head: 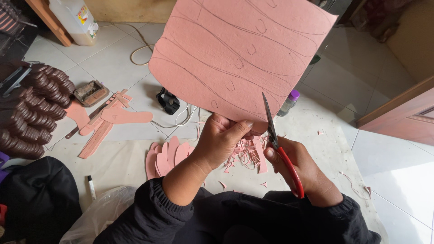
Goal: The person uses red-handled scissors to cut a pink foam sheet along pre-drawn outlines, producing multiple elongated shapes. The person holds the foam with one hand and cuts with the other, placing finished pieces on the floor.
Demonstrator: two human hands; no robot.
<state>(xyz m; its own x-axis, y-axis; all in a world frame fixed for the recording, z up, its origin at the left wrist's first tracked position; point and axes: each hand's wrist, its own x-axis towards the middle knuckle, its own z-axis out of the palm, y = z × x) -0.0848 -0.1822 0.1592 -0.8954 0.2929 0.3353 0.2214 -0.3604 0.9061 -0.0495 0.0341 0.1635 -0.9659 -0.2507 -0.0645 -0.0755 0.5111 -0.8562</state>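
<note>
Cutting pink sheet with scissors.
Left hand point(220, 141) fingers pinch the large pencil-lined pink foam sheet point(235, 54) held up over the floor; right hand point(300, 169) grips the red-handled scissors point(279, 149), blades at its lower edge.

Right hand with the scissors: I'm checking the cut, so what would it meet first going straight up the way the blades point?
The right hand drives the scissors first into the pink sheet's bottom edge.
</note>
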